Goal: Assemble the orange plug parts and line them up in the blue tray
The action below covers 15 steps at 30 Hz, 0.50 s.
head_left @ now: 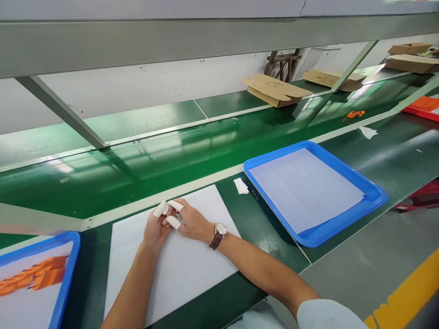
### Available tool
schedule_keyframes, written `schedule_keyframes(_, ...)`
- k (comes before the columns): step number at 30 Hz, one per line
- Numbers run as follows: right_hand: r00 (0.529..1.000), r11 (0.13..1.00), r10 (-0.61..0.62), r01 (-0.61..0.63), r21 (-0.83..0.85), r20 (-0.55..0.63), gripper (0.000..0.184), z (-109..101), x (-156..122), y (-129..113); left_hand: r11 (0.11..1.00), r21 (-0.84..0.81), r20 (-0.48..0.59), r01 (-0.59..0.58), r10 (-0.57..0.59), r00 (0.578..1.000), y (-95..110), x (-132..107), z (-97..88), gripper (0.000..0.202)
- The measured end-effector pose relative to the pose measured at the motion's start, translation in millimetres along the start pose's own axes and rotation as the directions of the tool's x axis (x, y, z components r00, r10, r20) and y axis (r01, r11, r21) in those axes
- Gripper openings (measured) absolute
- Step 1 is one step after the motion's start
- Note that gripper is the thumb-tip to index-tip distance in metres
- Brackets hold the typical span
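My left hand (155, 232) and my right hand (195, 223) meet above a large white sheet (200, 260) on the green bench. White finger cots (173, 222) cover some fingertips of both hands. The fingers are curled in and touch each other, with the right thumb and forefinger against the left fingers. Whatever may lie between them is too small or hidden to make out. A wristwatch (221, 229) with a brown strap is on my right wrist.
A blue tray (310, 240) lined with white paper stands to the right, beside small white paper pieces (241, 186). At lower left, another blue tray (70, 274) holds several orange parts (48, 274). Beyond runs a green conveyor belt (192, 148); cardboard boxes (274, 89) sit behind it.
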State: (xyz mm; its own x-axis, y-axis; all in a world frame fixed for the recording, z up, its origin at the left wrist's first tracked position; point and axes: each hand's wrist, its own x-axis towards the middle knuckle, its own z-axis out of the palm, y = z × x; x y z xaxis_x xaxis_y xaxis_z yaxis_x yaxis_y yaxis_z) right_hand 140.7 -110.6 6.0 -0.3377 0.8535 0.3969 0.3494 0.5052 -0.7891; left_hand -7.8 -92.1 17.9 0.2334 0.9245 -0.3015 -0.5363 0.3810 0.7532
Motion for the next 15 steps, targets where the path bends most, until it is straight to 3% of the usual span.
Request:
schedule_keyframes(3,0.992,0.948,0.124,-0.114,0.296,-0.014,0.039,-5,3,4,0.999,0.036,0.028,-0.01,0.009,1.0,1,0,3.3,0.03)
schedule_keyframes(7,0.951,0.781,0.309,-0.256,0.569,0.005,0.035,-7,8,13,0.987,0.16,0.091,0.007,-0.021,0.996,1,-1,5.7,0.029)
schedule_keyframes(15,0.94,0.715,0.336,-0.298,0.633,0.063,0.035,-9,10,18,0.969,0.245,0.101,-0.024,-0.001,0.995,-2,-3,4.2,0.024)
